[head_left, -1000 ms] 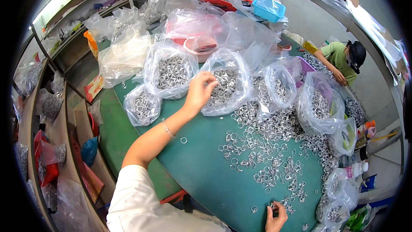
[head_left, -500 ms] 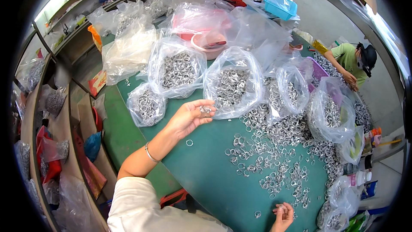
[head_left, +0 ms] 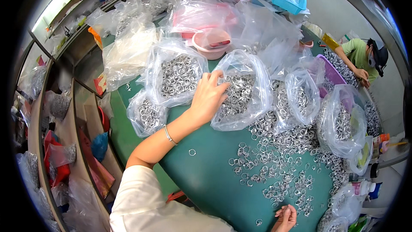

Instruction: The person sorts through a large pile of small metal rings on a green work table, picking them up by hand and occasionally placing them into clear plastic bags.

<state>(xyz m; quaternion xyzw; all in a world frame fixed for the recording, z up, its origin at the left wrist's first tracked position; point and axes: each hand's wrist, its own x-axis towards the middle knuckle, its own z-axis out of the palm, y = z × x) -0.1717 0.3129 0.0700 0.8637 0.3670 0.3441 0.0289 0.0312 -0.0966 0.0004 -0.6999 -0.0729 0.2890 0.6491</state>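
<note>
a small bag [head_left: 134, 118] touches a big bag [head_left: 153, 69]; both contain rings [head_left: 178, 76]. a lone ring [head_left: 192, 152] lies on the table [head_left: 206, 184]. the left hand [head_left: 209, 96] is at the middle bag [head_left: 262, 92], fingers curved, slightly apart; whether holding, i cannot tell. the step seems bagging rings; next move calls for fingers clear of the rim. the right hand [head_left: 285, 218], fingers curled narrow, contents hidden, is near loose rings [head_left: 289, 184].

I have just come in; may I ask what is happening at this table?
The person's bare left hand is at the left rim of an open, clear plastic bag of silver-coloured metallic rings. The bare right hand is beside loose silver-coloured rings on the dark-green tabletop. Whether either hand grips a ring is unclear.
</note>
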